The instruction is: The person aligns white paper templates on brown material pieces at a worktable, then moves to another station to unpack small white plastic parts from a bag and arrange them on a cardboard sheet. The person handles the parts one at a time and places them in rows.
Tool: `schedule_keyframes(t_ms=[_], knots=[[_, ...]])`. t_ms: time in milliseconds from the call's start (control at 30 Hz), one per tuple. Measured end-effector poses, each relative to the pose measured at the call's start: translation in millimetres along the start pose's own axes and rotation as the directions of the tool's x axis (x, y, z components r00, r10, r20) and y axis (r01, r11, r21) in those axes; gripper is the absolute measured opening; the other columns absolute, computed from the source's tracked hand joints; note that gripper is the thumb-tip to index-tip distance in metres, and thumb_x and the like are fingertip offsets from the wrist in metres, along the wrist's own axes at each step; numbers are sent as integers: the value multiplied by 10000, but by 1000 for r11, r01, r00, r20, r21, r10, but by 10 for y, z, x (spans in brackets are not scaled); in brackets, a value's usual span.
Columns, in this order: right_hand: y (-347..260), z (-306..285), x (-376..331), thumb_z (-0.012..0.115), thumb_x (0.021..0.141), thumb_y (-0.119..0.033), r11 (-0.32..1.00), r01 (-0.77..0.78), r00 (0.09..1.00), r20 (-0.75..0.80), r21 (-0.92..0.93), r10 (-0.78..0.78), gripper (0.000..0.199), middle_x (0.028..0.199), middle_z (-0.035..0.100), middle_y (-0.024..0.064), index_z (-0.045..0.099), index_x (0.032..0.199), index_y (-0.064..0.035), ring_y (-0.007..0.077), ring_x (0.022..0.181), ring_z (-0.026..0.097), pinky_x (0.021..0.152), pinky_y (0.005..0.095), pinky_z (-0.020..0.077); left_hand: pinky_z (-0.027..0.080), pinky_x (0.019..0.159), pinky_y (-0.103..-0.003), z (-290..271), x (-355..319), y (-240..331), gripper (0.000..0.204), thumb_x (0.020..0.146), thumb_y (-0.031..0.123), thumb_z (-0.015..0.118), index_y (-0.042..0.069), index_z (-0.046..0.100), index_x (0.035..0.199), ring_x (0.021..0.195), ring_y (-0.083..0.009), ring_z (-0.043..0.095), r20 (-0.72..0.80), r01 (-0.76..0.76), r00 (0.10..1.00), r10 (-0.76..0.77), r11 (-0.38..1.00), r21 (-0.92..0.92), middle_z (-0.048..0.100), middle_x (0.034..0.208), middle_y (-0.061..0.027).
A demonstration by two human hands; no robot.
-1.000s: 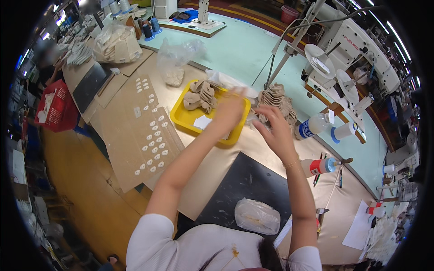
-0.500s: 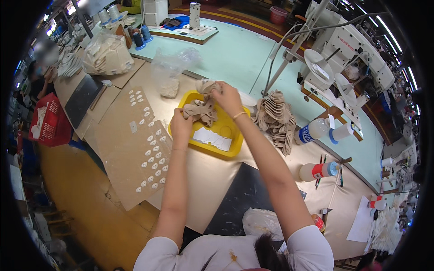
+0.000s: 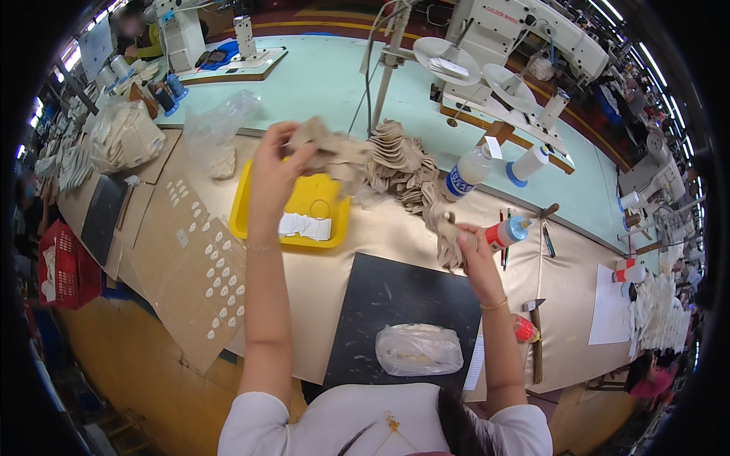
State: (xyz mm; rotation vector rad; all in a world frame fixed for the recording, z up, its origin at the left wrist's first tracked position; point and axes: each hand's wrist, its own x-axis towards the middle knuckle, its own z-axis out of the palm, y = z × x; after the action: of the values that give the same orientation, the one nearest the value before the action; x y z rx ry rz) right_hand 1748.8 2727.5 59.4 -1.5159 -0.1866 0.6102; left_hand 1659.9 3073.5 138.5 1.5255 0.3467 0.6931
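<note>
My left hand [image 3: 280,163] is above the yellow tray [image 3: 240,204], its fingers closed on a bunch of beige fabric pieces [image 3: 323,147], smeared by motion. Farther right and nearer to me, my right hand [image 3: 477,254] grips several more beige cut pieces [image 3: 444,234]. Between the hands lies a heaped stack of the same beige pieces [image 3: 397,161], and the bunch in my left hand overlaps its left side. White paper-like pieces [image 3: 306,226] lie inside the tray. The exact shape of the held pieces cannot be made out.
Right of the stack stand a clear bottle with a blue label [image 3: 468,173] and a red-labelled bottle [image 3: 508,232]. Near me, a plastic bag [image 3: 418,349] rests on a black board [image 3: 365,304]. Cardboard with small white pieces [image 3: 179,258] lies left; a hammer [image 3: 537,334] lies right.
The view has swung right. Both hands have left the tray's inside; my right hand has moved right and nearer, past the stack, and the beige pieces are lifted out of the tray.
</note>
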Motion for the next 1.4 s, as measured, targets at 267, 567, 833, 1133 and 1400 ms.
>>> schedule_keyframes(t_ms=[267, 567, 833, 1133, 1400], knots=[[283, 74, -229, 576, 981, -278, 993, -51, 998, 30, -110, 55, 379, 1065, 585, 48, 447, 1272, -73, 92, 896, 581, 719, 228, 507, 559, 703, -377, 1629, 782, -628, 403, 790, 146, 706, 77, 634, 1181, 874, -252, 676, 576, -424, 813, 85, 764, 486, 652, 1054, -141], [265, 14, -132, 557, 969, -101, 970, 240, 969, -52, -49, -242, 111, 1073, 536, 60, 480, 1033, -53, 150, 969, 600, 834, 280, 524, 460, 960, -438, 1777, 200, -954, 408, 827, 101, 615, 91, 584, 1234, 1135, -351, 563, 402, -645, 764, 505, 574, 505, 586, 1191, -201], [-51, 560, -172, 658, 879, -160, 679, 397, 918, 264, -617, -297, 195, 1176, 559, 143, 609, 1020, -34, 301, 1087, 557, 869, 348, 470, 434, 999, -425, -840, -104, -1234, 441, 887, 285, 628, 59, 576, 1262, 1166, -357, 541, 84, 31, 956, -281, 382, 923, 566, 1243, -234], [-205, 1426, 399, 648, 875, -184, 505, 697, 687, 675, -509, -269, 202, 1104, 581, 128, 626, 1014, -39, 303, 1084, 554, 925, 388, 443, 470, 942, -423, -676, -215, -1242, 405, 877, 315, 629, 60, 604, 1191, 1106, -342, 583, 125, 231, 778, -615, 465, 854, 590, 1199, -236], [-263, 1465, 408, 643, 887, -177, 537, 645, 725, 657, -544, -206, 201, 1009, 614, 119, 630, 1034, -41, 297, 952, 608, 848, 375, 478, 400, 1036, -418, -1012, 140, -1662, 414, 942, 313, 548, -20, 604, 1181, 1259, -406, 472, 62, -58, 998, -9, 238, 969, 515, 1328, -274]])
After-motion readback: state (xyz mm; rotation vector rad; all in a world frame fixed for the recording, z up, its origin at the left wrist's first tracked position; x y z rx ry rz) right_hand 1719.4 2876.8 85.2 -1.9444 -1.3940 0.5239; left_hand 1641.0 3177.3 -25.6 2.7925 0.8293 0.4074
